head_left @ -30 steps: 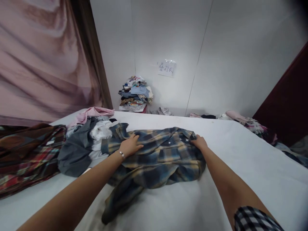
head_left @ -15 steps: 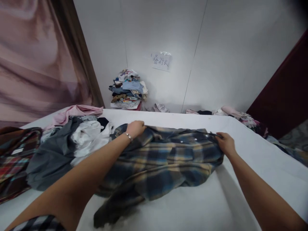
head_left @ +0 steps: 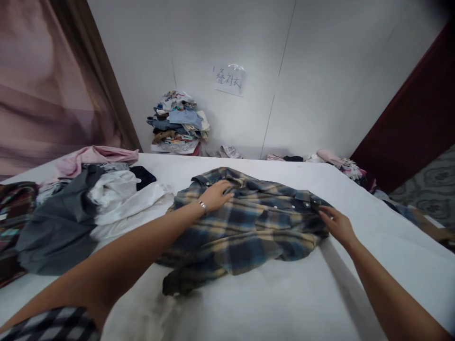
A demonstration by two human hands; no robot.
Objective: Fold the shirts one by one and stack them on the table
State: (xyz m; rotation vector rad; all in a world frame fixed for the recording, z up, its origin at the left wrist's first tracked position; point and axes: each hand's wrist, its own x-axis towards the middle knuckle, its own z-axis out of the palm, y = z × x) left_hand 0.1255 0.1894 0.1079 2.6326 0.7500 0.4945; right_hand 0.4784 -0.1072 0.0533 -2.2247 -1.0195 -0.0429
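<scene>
The shirt [head_left: 245, 222] lies right before you, mid-tabletop [head_left: 384, 237], creased and spread sideways; take its middle as the clock's centre, 12 away from you. Your left hand [head_left: 215, 196] rests on it toward 10 o'clock, its grip wide, thumb apart from the fingers. Your right hand [head_left: 337, 223] touches the edge at 3 o'clock; whether that grip pinches the cloth, I cannot tell. The step looks like straightening the shirt, and it should go best if you keep the 3 o'clock edge steady, press the left palm flat and stroke outward, easing the rucks from the buttons [head_left: 293, 207] rather than tugging. The sleeve [head_left: 181, 279], bunched toward 8 o'clock, probably wants drawing out too. Counting: one shirt, two hands, one bracelet [head_left: 203, 206] on your left wrist, and at least three pale buttons in a row near 1 to 2 o'clock. Farther out, one heap [head_left: 59, 222] of grey, white and pink garments at 9 o'clock, too tangled to count; one stack [head_left: 181, 124] toward 11, its pieces uncountable; one sign [head_left: 229, 80] on the wall at 12; and one pile [head_left: 346, 166] at 2.
</scene>
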